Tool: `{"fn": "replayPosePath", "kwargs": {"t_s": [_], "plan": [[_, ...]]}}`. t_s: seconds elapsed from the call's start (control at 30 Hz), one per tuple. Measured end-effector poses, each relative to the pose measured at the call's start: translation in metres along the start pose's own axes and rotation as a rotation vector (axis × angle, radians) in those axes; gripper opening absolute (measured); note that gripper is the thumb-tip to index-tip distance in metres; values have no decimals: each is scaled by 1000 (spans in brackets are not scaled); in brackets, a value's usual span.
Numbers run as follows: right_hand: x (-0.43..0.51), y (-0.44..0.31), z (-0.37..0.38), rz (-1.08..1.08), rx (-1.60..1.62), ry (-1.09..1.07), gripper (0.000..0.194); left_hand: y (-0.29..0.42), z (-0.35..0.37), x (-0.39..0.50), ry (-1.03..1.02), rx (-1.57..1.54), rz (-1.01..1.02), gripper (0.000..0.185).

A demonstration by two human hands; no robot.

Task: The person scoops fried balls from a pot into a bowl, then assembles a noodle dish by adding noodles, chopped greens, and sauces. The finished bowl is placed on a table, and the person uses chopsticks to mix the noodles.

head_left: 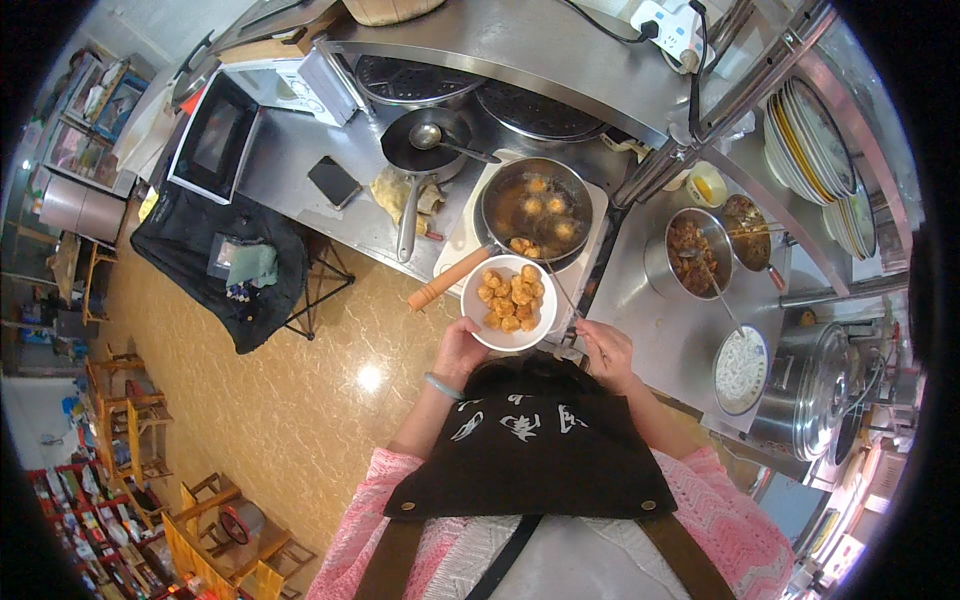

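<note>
My left hand [460, 349] grips the near left rim of a white bowl [471, 319], thumb over the edge. Golden-brown fried balls [510, 296] fill much of it. Between the fingers of my right hand [606, 352] is a thin metal utensil handle [564, 291] that slants up to the pan's near edge. Just beyond the bowl, a frying pan [489, 196] with a wooden handle [450, 279] sits on a white cooktop [598, 214]. Several balls [555, 205] float in its bubbling oil. More browned pieces [523, 247] lie at the near rim; whether the utensil supports them I cannot tell.
Left of the cooktop are a dark saucepan [397, 146] with a ladle [426, 136], a cloth [394, 196] and a phone [334, 181]. A microwave door [214, 142] hangs open. At right stand a steel pot [654, 262], a bowl of white food [741, 371] and a large lidded pot [795, 397].
</note>
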State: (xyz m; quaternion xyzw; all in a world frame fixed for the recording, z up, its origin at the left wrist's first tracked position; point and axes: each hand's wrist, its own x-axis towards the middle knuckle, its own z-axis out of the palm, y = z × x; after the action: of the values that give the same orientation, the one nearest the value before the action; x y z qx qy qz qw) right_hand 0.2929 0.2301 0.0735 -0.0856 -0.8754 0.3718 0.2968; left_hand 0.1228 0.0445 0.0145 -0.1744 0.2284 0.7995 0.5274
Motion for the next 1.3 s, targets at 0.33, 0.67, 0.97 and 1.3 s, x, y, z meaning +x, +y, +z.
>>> {"fn": "replayPosePath", "kwargs": {"t_s": [0.33, 0.67, 0.97, 1.3], "plan": [[1, -1, 7, 317, 441, 156, 22, 0, -1, -1, -6, -1, 8, 58], [11, -18, -28, 638, 720, 239, 30, -1, -8, 1, 20, -19, 21, 54], [32, -13, -32, -12, 43, 43, 18, -1, -5, 2, 22, -21, 26, 55], [100, 55, 17, 118, -145, 89, 19, 1, -14, 7, 2, -30, 16, 55]]}}
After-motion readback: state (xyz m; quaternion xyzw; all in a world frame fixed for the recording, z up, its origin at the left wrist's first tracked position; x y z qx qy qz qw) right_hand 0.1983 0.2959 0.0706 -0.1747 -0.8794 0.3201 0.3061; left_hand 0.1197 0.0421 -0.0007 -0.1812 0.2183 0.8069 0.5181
